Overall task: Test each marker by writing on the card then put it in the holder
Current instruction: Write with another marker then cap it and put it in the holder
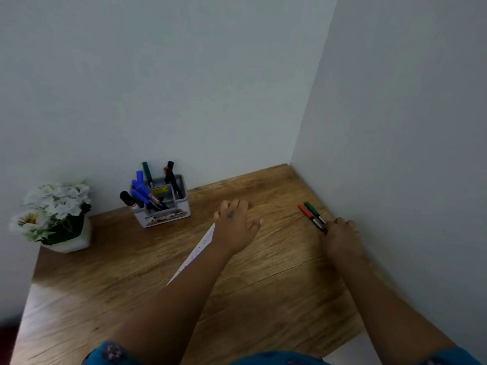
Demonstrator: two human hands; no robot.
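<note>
A red marker (pixel 307 213) and a green marker (pixel 312 209) lie side by side on the wooden table (pixel 263 285), close to the right wall. My right hand (pixel 341 237) has its fingers curled over their near ends. A grey holder (pixel 168 214) near the back wall contains several blue, black, green and red markers. A white card (pixel 195 252) lies mid-table, mostly hidden under my left forearm. My left hand (pixel 234 223) rests palm down beyond the card's far end, fingers loosely apart and holding nothing.
A white pot of white flowers (pixel 56 214) stands at the table's back left corner. Walls close off the table at the back and right. Bare wood lies between the holder and the two markers.
</note>
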